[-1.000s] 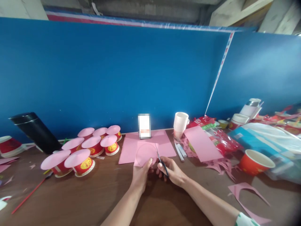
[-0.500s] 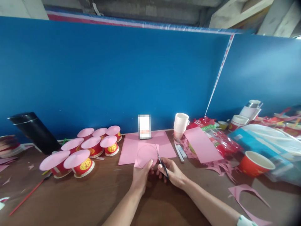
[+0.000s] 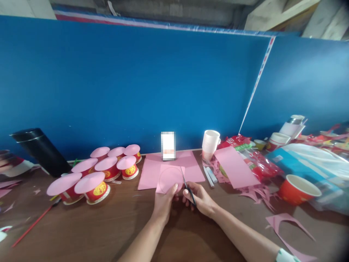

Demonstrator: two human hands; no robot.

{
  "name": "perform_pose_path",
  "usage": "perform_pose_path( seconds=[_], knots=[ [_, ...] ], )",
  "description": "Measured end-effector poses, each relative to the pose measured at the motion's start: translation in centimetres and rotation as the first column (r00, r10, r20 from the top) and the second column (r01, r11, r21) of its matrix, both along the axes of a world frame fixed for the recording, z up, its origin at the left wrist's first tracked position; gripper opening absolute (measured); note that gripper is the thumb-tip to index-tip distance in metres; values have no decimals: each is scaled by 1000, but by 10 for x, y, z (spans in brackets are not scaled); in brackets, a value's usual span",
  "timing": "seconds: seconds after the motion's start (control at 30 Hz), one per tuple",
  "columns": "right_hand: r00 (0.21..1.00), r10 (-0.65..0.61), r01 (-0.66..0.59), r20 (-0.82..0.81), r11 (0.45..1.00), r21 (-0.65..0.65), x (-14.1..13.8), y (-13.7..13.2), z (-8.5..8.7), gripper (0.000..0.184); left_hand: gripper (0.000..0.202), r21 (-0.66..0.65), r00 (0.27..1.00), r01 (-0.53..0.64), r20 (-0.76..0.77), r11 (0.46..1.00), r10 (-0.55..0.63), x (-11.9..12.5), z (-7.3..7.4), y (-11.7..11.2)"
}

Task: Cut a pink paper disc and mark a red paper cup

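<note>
Likely cutting step: left hand [image 3: 163, 206] pinches circle-marked paper [image 3: 169, 179] at near edge of large pink sheet [image 3: 151, 169], right hand [image 3: 201, 200] grips scissors [image 3: 191, 195]; next bite calls for following the outline.

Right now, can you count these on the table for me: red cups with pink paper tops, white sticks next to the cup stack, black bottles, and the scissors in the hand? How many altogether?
Pink-topped red cups: 8
White sticks: 2
Black bottle: 1
Scissors: 1 pair
Total: 12, counting the scissors as one
</note>
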State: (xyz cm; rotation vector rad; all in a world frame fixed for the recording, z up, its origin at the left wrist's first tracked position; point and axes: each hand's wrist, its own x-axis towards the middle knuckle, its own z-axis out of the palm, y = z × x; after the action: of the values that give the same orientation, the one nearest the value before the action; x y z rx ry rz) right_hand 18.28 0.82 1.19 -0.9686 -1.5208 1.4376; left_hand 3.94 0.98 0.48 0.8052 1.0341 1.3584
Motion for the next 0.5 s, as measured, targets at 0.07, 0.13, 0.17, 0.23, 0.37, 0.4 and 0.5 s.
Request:
perform_pose_path(
  seconds=[0.07,0.13,0.17,0.23,0.37,0.4,0.5],
  knots=[
    [1000,8,-8,4,1000,1,0,0,1,42,32,-7,1000,-9,14,1000,9,0,1,0],
    [1000,10,-10,5,1000,4,0,0,2,42,31,2,1000,-11,26,1000,11,0,3,-1],
    [1000,8,-8,5,1000,7,0,0,2,42,30,8,1000,-13,29,1000,13,0,3,-1],
    [1000,4,-4,5,1000,9,0,0,1,42,31,13,999,-16,30,1000,16,0,4,-1],
    [1000,10,-10,-1,1000,9,1,0,1,41,34,2,1000,-10,27,1000,10,0,2,0],
    [1000,11,-11,-1,1000,8,1,0,1,41,34,0,1000,-12,19,1000,12,0,2,0],
    [1000,10,-10,3,1000,5,1,0,0,41,33,-17,1000,-27,-8,999,27,0,3,0]
  ],
)
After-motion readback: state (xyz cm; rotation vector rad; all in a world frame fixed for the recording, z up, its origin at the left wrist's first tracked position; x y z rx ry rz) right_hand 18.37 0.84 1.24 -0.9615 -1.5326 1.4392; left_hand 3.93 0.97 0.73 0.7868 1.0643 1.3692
